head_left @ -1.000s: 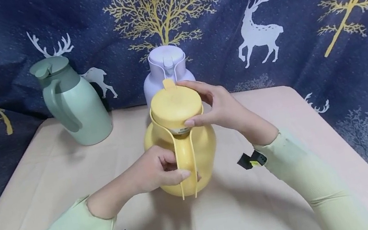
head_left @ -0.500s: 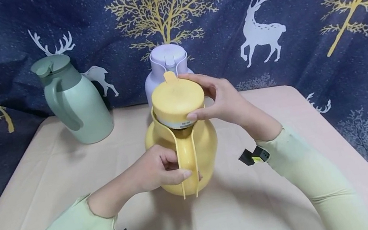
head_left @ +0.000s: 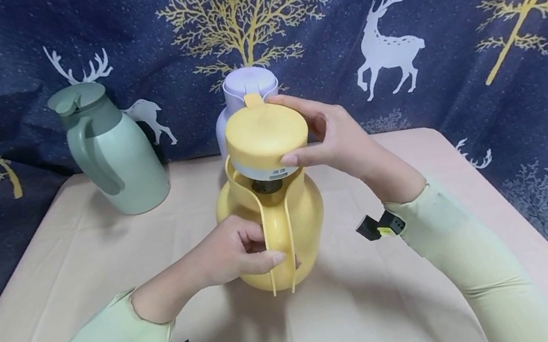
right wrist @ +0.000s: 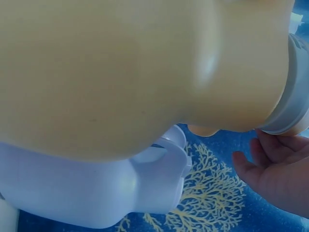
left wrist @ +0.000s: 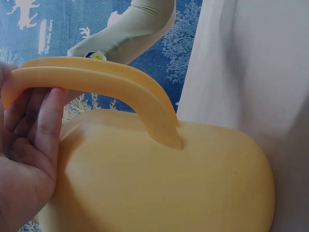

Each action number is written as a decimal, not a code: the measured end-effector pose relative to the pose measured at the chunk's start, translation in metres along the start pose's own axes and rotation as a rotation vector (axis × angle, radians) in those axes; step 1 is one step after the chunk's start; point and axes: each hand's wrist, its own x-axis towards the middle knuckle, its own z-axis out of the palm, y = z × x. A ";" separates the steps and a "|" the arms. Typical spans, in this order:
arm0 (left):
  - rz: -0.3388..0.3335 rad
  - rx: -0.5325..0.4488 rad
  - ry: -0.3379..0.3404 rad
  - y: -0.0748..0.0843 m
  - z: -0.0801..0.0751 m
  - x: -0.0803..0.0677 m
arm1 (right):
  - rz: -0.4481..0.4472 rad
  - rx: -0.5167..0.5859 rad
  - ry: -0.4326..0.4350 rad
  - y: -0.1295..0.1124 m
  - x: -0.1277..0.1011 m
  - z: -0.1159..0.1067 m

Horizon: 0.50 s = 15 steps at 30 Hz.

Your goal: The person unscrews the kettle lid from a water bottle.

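A yellow thermos jug (head_left: 307,220) stands in the middle of the table, its handle (head_left: 277,231) facing me. My left hand (head_left: 228,252) grips that handle, thumb across its front; the left wrist view shows fingers wrapped under the handle (left wrist: 96,79). With thumb and fingers my right hand (head_left: 336,132) holds the round yellow lid (head_left: 267,132) by its right side. The lid is raised and tilted above the jug's neck, its pale grey lower ring (head_left: 258,172) exposed. In the right wrist view this grey ring (right wrist: 292,92) shows between lid and neck, beside the right hand (right wrist: 277,166).
Right behind the yellow jug stands a lilac thermos jug (head_left: 249,80), partly hidden by the lid. A green thermos jug (head_left: 126,160) is at the back left of the cloth-covered table (head_left: 394,290). A dark blue curtain (head_left: 303,25) with trees and deer hangs behind.
My right hand has lifted the lid up from the jug's neck, so its grey ring and a dark part beneath now show. The left hand keeps its grip on the handle.
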 end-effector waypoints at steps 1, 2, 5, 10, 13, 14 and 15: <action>-0.002 0.003 0.002 -0.001 0.000 0.000 | 0.003 0.007 0.001 -0.001 0.000 0.000; 0.003 0.006 0.004 -0.001 0.000 0.000 | 0.008 0.018 0.001 -0.001 0.000 0.000; 0.010 0.007 0.007 -0.001 0.000 0.001 | 0.023 0.074 0.003 -0.002 -0.002 -0.001; 0.008 -0.007 0.002 -0.002 0.000 0.001 | -0.015 0.189 0.004 -0.006 -0.007 -0.004; 0.006 -0.012 0.003 -0.002 0.001 0.001 | -0.052 0.237 0.030 -0.010 -0.010 -0.008; 0.005 -0.016 0.004 -0.002 0.001 0.000 | -0.063 0.247 0.044 -0.011 -0.011 -0.009; 0.002 -0.017 0.006 -0.002 0.001 0.001 | -0.073 0.259 0.060 -0.012 -0.013 -0.011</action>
